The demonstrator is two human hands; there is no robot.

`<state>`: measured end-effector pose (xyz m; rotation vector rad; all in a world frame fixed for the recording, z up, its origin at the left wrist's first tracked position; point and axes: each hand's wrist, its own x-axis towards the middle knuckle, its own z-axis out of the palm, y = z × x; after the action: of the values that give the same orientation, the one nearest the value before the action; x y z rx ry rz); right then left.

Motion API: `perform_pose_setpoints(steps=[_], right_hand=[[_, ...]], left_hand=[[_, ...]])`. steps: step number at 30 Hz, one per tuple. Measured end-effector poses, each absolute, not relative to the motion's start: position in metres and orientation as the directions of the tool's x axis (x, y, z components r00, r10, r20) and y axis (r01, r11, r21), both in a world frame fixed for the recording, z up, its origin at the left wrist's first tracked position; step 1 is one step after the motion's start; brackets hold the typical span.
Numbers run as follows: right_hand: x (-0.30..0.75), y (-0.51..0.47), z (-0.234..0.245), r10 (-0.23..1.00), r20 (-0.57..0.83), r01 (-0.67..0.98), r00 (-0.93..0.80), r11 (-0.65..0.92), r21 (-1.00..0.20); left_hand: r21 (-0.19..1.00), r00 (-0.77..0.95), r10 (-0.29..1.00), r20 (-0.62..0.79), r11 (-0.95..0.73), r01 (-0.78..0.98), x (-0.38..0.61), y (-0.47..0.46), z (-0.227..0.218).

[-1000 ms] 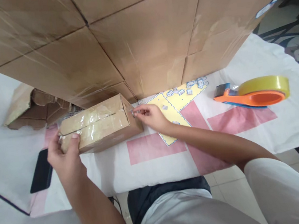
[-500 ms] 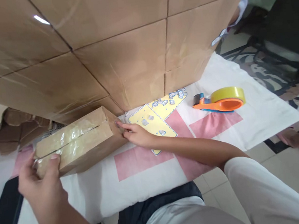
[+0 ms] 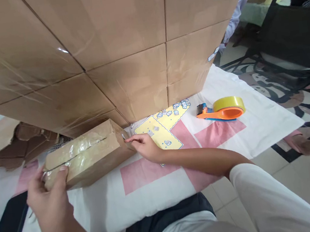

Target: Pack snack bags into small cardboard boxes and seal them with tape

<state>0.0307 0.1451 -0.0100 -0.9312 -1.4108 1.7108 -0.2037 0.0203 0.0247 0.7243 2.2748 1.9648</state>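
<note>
A small cardboard box [image 3: 87, 155] with clear tape along its top seam lies on a white and pink cloth [image 3: 151, 177]. My left hand [image 3: 50, 196] grips its near left end, thumb on top. My right hand [image 3: 143, 146] is at the box's right end, fingertips pinched against the end face, where a small shiny bit shows. Whether they hold it is unclear.
A wall of large stacked cardboard boxes [image 3: 123, 48] stands right behind. A yellow sheet with small stickers [image 3: 161, 128] lies by my right hand. An orange tape dispenser with a yellow roll [image 3: 222, 109] sits further right. A dark phone [image 3: 6, 226] and torn cardboard [image 3: 9, 140] lie at left.
My right hand dropped from the box's top right corner to its end face and stays pinched there. The camera swung left and up; the left hand keeps its grip.
</note>
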Motion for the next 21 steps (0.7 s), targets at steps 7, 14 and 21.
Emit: perform_pose_setpoints(steps=[7, 14, 21], right_hand=[[0.035, 0.152, 0.007, 0.704, -0.159, 0.089, -0.692, -0.136, -0.987], [0.037, 0.143, 0.008, 0.608, -0.081, 0.096, -0.79, -0.007, -0.995], [0.037, 0.152, 0.005, 0.576, -0.118, 0.096, -0.809, -0.068, -0.993]], left_hand=[[0.981, -0.932, 0.335, 0.141, 0.083, 0.178, -0.217, 0.015, 0.025], [0.976, -0.921, 0.341, 0.187, 0.042, 0.213, -0.218, 0.016, 0.021], [0.982, -0.908, 0.398, 0.131, 0.071, 0.173, -0.215, 0.012, 0.024]])
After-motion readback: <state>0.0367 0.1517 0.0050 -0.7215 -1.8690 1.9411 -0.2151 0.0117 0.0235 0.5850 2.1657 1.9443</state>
